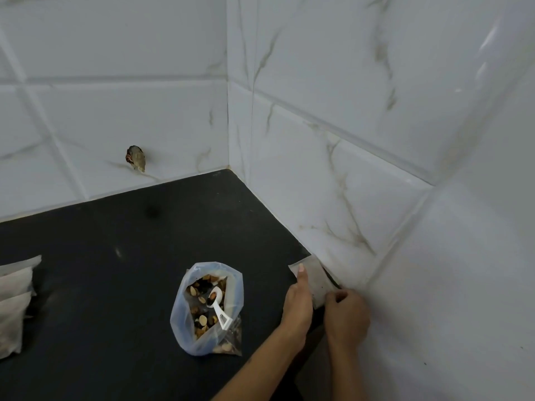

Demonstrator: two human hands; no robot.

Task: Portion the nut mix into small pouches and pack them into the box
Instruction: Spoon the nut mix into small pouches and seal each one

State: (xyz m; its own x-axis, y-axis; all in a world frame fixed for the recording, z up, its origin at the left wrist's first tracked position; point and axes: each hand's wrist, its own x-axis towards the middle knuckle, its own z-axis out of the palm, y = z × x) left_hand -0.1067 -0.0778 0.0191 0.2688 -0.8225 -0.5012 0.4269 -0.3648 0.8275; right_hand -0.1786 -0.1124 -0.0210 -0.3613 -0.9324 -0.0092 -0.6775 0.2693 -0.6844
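An open clear plastic bag of nut mix [207, 309] stands on the black counter [115, 270], with a white scoop [217, 306] resting inside it. To its right, a small pale pouch [314, 277] lies flat against the foot of the tiled wall. My left hand [298, 302] presses on the pouch, index finger stretched along its left edge. My right hand [346, 314] pinches the pouch's near end with curled fingers. Filled pale pouches [14, 299] are stacked at the left edge of the view.
White marbled tile walls [333, 183] meet in a corner behind and to the right of the counter. A small hole with wires [135, 158] shows in the back wall. No box is in view.
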